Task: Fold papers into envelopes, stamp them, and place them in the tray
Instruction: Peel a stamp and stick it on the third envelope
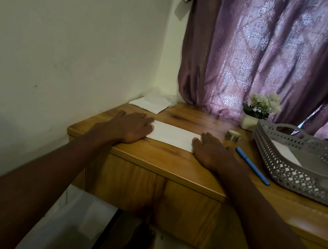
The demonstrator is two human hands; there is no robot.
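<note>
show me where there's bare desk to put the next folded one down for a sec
Bare wood lies behind the folded paper, between the spare sheets in the corner and the tape roll. Another bare strip runs along the front edge between both hands. The right side is crowded: blue pen, grey tray, flower pot.

white paper [173, 135] on a honey-brown wooden desk [173, 165]; blue pen [252, 165]; grey lattice-pattern tray [294, 168]; purple curtain [278, 56] with pale damask motifs.

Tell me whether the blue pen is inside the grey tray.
No, the blue pen lies on the wooden desk beside the grey tray.
</note>
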